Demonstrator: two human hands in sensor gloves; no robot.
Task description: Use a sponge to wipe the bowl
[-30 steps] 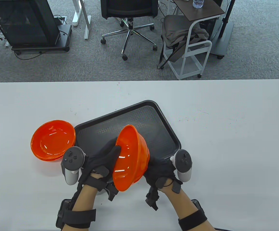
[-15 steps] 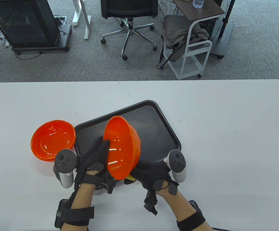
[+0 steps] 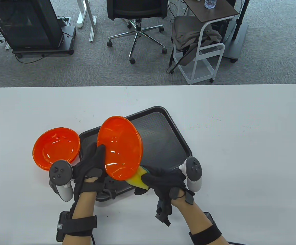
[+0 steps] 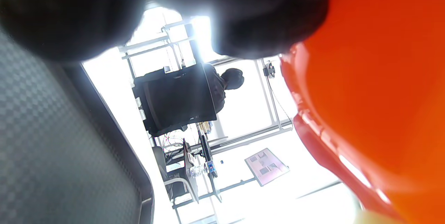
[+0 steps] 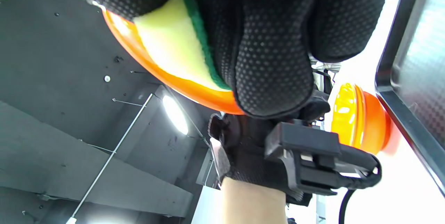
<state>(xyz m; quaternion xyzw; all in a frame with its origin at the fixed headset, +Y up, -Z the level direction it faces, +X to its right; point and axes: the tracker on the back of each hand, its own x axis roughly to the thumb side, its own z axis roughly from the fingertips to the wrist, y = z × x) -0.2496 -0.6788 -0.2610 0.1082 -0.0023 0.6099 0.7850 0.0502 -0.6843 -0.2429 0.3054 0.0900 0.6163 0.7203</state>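
An orange bowl (image 3: 119, 148) is held tilted on edge above the black tray (image 3: 163, 132), its inside facing me. My left hand (image 3: 93, 163) grips its left rim, thumb inside the bowl. The bowl fills the right of the left wrist view (image 4: 375, 88). My right hand (image 3: 163, 180) holds a yellow sponge with a green side (image 3: 137, 178) against the bowl's lower right edge. In the right wrist view the sponge (image 5: 170, 39) lies pressed to the orange bowl (image 5: 187, 90) under my gloved fingers (image 5: 271, 60).
A stack of orange bowls (image 3: 56, 148) stands on the white table (image 3: 239, 143) left of the tray; it shows in the right wrist view (image 5: 358, 119). The tray's far half is bare. Chairs and a cart stand beyond the table's far edge.
The bowl has moved left and turned so its inside faces up toward me. The sponge, hidden behind the bowl before, now shows at its lower right edge. Both hands shifted left.
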